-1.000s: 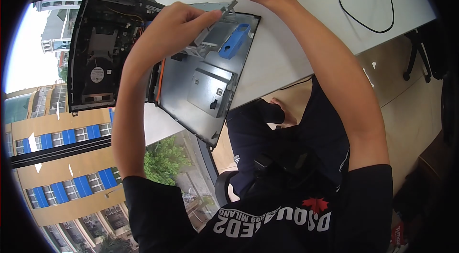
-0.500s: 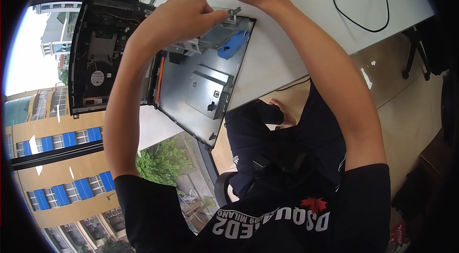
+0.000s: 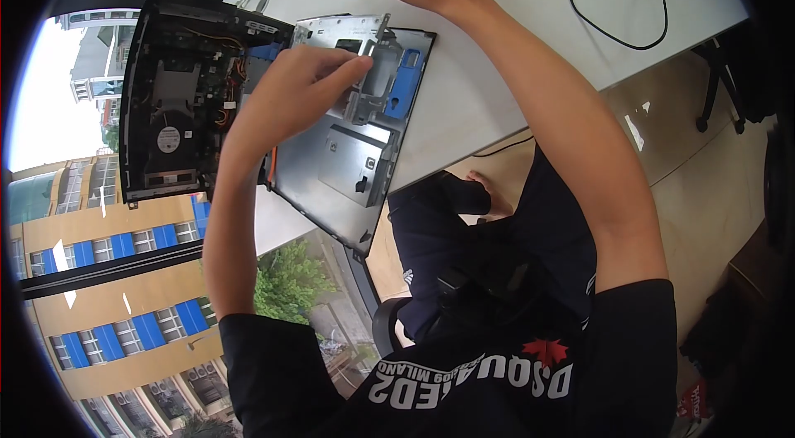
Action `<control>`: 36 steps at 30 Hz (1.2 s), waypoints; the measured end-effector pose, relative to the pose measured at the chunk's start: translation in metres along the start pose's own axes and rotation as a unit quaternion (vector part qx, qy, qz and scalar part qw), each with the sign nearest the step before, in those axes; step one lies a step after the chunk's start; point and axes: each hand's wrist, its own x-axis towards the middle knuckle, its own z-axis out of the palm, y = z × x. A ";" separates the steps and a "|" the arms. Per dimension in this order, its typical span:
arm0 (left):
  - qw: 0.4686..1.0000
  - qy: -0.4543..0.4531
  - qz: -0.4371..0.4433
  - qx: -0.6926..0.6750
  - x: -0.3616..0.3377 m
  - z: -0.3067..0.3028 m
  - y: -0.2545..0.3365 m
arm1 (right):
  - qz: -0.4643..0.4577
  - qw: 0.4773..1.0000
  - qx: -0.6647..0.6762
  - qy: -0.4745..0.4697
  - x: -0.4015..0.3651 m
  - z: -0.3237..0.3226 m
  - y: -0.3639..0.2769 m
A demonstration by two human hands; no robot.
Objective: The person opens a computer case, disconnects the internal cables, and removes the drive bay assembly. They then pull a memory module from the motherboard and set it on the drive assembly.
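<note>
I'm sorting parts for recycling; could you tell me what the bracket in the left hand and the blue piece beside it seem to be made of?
The bracket, pinched by the left hand, looks like bare sheet metal: grey, dull sheen, thin folded edges, punched holes. The blue piece looks like moulded plastic: uniform saturated colour, matte, rounded shape.

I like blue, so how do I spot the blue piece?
Find the white table, then the grey metal panel lying beside the opened black computer. Near its far edge, just right of the metal bracket the left hand grips, sits the blue plastic piece: the panel's only blue part, oblong with a hole.
</note>
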 end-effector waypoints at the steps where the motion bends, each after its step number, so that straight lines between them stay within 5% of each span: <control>1: 1.000 0.003 -0.004 -0.002 -0.001 0.001 0.001 | -0.001 1.000 0.003 0.003 0.000 0.000 0.000; 17: 0.999 0.026 0.025 -0.008 -0.002 0.005 -0.005 | -0.016 1.000 -0.013 0.010 0.001 0.003 0.003; 26: 0.990 -0.010 -0.041 0.136 0.027 -0.019 0.008 | -0.015 1.000 -0.015 0.007 0.002 0.003 0.003; 36: 0.970 0.008 0.028 0.243 0.035 -0.020 0.018 | -0.011 1.000 -0.008 0.003 0.002 0.003 0.003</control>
